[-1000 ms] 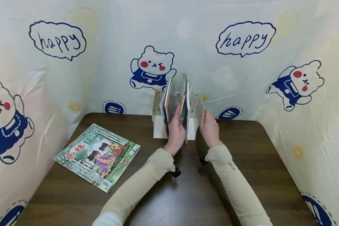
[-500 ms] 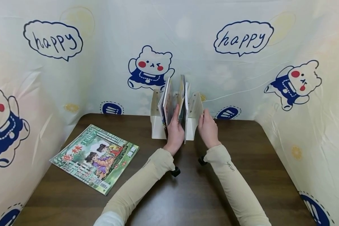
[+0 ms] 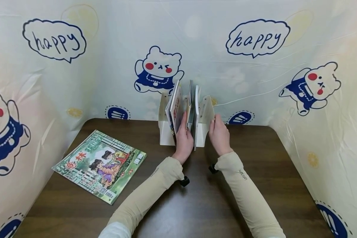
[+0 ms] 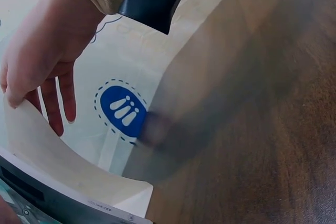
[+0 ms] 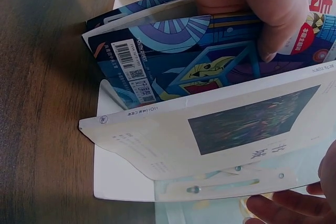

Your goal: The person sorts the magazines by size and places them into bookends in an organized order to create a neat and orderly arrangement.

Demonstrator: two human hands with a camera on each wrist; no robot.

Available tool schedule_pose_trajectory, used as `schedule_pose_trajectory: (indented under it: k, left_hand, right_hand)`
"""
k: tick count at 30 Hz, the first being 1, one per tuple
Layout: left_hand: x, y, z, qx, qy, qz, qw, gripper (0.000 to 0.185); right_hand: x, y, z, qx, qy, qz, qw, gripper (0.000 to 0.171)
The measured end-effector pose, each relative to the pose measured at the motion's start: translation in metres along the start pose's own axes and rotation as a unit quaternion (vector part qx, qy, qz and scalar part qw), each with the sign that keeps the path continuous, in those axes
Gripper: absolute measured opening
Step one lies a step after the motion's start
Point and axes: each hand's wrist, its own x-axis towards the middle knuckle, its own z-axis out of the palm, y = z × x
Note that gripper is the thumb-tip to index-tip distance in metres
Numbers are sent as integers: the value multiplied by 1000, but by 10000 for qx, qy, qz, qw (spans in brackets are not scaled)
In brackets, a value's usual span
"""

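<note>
Over on the left, a green-covered magazine (image 3: 99,165) lies flat on the dark wooden table (image 3: 196,211), its corner near the left edge and plenty of bare wood between it and the arms. Moving toward the middle, a white book rack (image 3: 166,132) stands at the table's far edge, tight against the bear-print curtain (image 3: 77,82), so there is no room behind it.

In the rack, several thin books stand upright, slightly fanned. The left hand (image 3: 184,138) reaches in from the front with its fingers curled round a colourful book (image 5: 184,61), thumb on one cover and fingers on the other. Just to the right of it stands a white-covered book (image 5: 220,124), its lower edge down in the rack. The gap between the two is narrow.

Next comes the right hand (image 3: 219,135), at the rack's right end panel (image 3: 206,110); its fingers hook over the panel's edge, thumb on the outer face.

Right of that hand the tabletop runs open to its rounded right corner, where the curtain closes in again.
</note>
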Motion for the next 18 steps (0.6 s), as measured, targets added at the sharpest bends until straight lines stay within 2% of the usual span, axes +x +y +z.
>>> schedule_pose_trajectory:
  k: [8, 18]
  left_hand:
    - [-2, 0, 1, -163, 97, -203, 9996, 70]
    - [1, 8, -1, -179, 139, -180, 9996, 64]
  right_hand:
    - [0, 0, -1, -14, 4, 6, 10000, 19]
    - [1, -1, -2, -28, -8, 32, 10000, 19]
